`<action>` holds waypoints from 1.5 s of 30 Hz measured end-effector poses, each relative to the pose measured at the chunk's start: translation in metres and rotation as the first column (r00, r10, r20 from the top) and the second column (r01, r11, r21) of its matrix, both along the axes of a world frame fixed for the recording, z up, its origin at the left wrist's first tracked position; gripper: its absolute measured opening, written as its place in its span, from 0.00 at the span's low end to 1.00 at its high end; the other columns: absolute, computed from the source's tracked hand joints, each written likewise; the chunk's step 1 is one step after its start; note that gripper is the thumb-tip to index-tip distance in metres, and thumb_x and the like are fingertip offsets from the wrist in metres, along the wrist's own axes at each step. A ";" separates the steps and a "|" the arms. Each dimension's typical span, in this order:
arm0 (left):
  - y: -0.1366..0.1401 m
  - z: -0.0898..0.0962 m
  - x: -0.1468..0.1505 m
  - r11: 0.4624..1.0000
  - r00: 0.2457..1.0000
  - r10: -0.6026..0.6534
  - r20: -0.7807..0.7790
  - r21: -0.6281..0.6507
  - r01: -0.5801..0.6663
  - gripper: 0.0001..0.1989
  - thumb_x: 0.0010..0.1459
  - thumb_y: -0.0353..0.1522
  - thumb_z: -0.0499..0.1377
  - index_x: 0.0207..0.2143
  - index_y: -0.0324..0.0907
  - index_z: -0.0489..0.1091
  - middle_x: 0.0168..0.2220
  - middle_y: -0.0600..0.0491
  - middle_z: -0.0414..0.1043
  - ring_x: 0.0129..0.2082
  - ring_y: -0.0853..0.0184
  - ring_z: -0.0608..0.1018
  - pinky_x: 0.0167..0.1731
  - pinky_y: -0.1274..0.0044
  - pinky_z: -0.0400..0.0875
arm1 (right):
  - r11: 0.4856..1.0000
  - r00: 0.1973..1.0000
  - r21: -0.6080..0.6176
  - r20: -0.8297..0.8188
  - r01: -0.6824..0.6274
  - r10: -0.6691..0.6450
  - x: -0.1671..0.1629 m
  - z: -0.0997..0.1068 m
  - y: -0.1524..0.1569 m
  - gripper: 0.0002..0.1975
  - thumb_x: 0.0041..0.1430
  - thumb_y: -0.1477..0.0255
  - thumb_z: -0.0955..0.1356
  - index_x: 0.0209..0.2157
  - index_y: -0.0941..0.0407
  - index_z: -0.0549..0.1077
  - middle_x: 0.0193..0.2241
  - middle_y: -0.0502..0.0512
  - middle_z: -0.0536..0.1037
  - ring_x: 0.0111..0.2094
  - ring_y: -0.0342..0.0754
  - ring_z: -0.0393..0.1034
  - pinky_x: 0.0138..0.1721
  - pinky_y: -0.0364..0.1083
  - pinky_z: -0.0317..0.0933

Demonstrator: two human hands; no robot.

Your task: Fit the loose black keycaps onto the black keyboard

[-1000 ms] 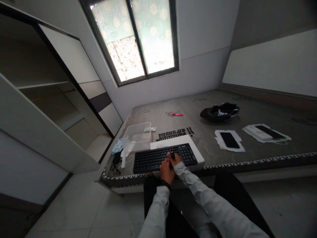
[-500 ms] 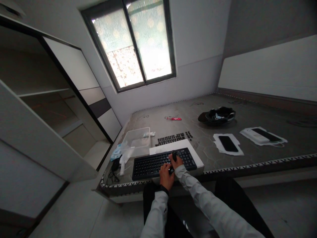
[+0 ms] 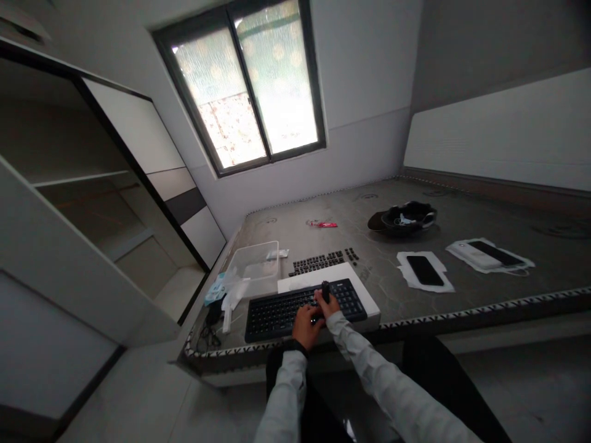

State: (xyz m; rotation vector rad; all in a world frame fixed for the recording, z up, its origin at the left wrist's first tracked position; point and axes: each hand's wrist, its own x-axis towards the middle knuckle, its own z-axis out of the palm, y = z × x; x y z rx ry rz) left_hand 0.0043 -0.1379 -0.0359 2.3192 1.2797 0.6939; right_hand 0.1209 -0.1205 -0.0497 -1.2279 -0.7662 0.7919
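A black keyboard (image 3: 277, 317) with its keycaps off over at least part of it lies tilted across a white box (image 3: 362, 289). Over its right half my right hand (image 3: 329, 306) is closed round a short black tool (image 3: 325, 290) whose dark end sticks up above the fingers. My left hand (image 3: 305, 327) is right beside it at the keyboard's front edge, its fingers curled in against the right hand. What the left fingertips hold is too small and dark to make out. Rows of loose black keycaps (image 3: 318, 263) lie behind the box.
Left of the keyboard are a clear plastic tub (image 3: 253, 261), a blue packet (image 3: 215, 289) and a dark cable (image 3: 210, 335). A red item (image 3: 327, 225) lies farther back. To the right are a black cap (image 3: 401, 219), a phone (image 3: 425, 271) on white tissue and another dark device (image 3: 496, 253).
My left hand has shifted slightly left and its fingers have drawn in. My right hand keeps the black tool upright in almost the same place. The view has tilted a little.
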 end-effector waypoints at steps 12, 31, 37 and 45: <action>0.006 0.003 -0.009 0.999 0.999 -0.041 -0.031 0.023 0.042 0.10 0.49 0.33 0.67 0.36 0.48 0.77 0.40 0.54 0.75 0.44 0.63 0.72 0.45 0.72 0.62 | 0.999 0.999 -0.038 -0.018 -0.031 0.030 -0.004 -0.013 0.002 0.27 0.40 0.43 0.69 0.21 0.55 0.73 0.21 0.55 0.77 0.26 0.51 0.71 0.32 0.48 0.65; 0.007 -0.002 -0.008 0.998 0.999 -0.025 -0.020 0.053 0.026 0.07 0.51 0.33 0.65 0.35 0.46 0.75 0.40 0.54 0.75 0.44 0.63 0.72 0.42 0.72 0.60 | 0.995 0.994 -0.087 -0.102 -0.041 0.032 -0.006 -0.009 0.020 0.26 0.41 0.44 0.71 0.18 0.54 0.68 0.09 0.44 0.60 0.13 0.42 0.54 0.15 0.43 0.48; 0.005 0.000 -0.008 0.998 0.999 -0.030 -0.019 0.052 0.031 0.06 0.50 0.33 0.66 0.34 0.46 0.75 0.39 0.54 0.75 0.43 0.62 0.72 0.41 0.72 0.60 | 0.997 0.990 -0.048 -0.132 -0.055 0.048 -0.008 -0.011 0.017 0.28 0.39 0.42 0.70 0.17 0.54 0.67 0.09 0.43 0.59 0.12 0.40 0.52 0.14 0.43 0.46; 0.007 0.000 -0.008 0.998 0.999 -0.043 -0.004 0.036 0.043 0.09 0.48 0.32 0.67 0.35 0.48 0.77 0.40 0.55 0.75 0.44 0.62 0.72 0.42 0.71 0.60 | 0.986 0.956 0.113 -0.255 -0.122 0.147 -0.003 -0.004 0.006 0.28 0.42 0.41 0.69 0.20 0.52 0.62 0.07 0.38 0.52 0.09 0.38 0.44 0.11 0.41 0.39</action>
